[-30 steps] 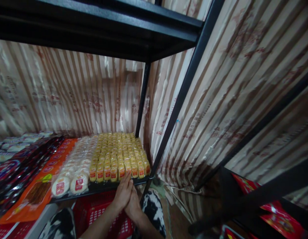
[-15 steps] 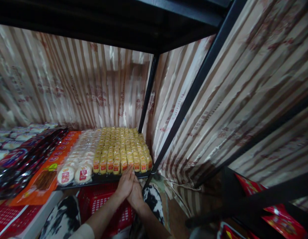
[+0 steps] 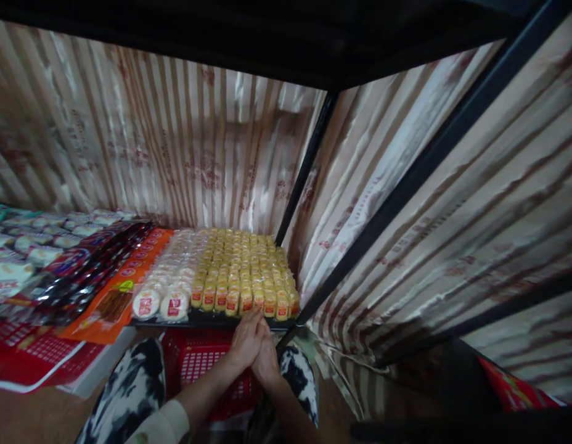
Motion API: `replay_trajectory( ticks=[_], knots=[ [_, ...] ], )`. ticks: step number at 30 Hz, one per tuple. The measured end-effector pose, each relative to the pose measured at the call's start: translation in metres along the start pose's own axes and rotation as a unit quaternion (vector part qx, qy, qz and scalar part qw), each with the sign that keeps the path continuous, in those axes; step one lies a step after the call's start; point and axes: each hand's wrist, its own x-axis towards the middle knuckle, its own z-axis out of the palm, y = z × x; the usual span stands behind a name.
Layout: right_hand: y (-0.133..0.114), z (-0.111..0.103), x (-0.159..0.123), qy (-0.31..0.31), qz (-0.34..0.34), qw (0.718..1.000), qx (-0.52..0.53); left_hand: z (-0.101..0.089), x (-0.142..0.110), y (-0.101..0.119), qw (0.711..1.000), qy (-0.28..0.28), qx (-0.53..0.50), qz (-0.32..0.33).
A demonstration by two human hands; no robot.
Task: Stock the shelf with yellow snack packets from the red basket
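At the front edge of the low black shelf (image 3: 212, 321), my left hand (image 3: 247, 340) and my right hand (image 3: 267, 357) are pressed close together. Their fingers point forward and look closed, with the tips at the front row of small yellow-wrapped snack packs (image 3: 240, 265). Whatever may be between the fingers is hidden. The yellow packs stand in tight rows. Left of them are clear-wrapped round white crackers (image 3: 175, 304), then an orange snack bag (image 3: 105, 308) and dark shiny packets (image 3: 101, 246).
Red plastic baskets (image 3: 203, 364) are below the shelf, one between my knees. White packets (image 3: 40, 253) fill the far left. A black post (image 3: 388, 209) slants down just right of my hands. Striped curtains (image 3: 198, 135) hang behind; a dark board (image 3: 198, 37) lies overhead.
The view has swung, so the shelf and my hands sit farther right in the picture. My hands stay together at the same spot by the yellow packs.
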Motion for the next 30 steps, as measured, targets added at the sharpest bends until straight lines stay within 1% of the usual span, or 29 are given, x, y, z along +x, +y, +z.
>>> replay_trajectory(
  ticks=[2,4,6,8,12,15,18,22,25,30],
  knots=[
    [-0.003,-0.004,0.001,-0.014,-0.002,1.0,-0.017,-0.01,-0.006,0.003,1.0,0.017,0.01,0.002],
    [-0.008,-0.011,0.002,-0.025,-0.016,0.998,-0.047,-0.019,-0.011,0.002,0.998,0.055,0.024,-0.011],
    [-0.012,-0.016,0.003,-0.03,-0.038,0.996,-0.078,-0.027,-0.013,-0.004,0.994,0.093,0.041,-0.039],
    [-0.013,-0.018,0.003,-0.025,-0.052,0.994,-0.098,-0.032,-0.01,-0.011,0.992,0.103,0.055,-0.053],
    [-0.01,-0.014,0.004,-0.002,-0.065,0.993,-0.103,-0.038,-0.002,-0.022,0.996,0.066,0.055,-0.035],
    [-0.006,-0.011,0.004,0.016,-0.074,0.992,-0.097,-0.044,-0.001,-0.023,0.997,0.057,0.046,-0.033],
    [-0.005,-0.009,0.005,0.024,-0.077,0.991,-0.104,-0.05,-0.011,-0.026,0.999,0.04,0.018,-0.024],
    [-0.009,-0.008,0.005,0.02,-0.073,0.989,-0.126,-0.062,-0.037,-0.032,0.999,0.024,-0.015,-0.038],
    [-0.015,-0.006,0.005,0.028,-0.071,0.987,-0.143,-0.08,-0.059,-0.036,0.998,0.015,-0.016,-0.055],
    [-0.025,-0.001,0.0,0.045,-0.066,0.985,-0.154,-0.123,-0.09,-0.047,0.998,0.0,-0.001,-0.056]
  ],
)
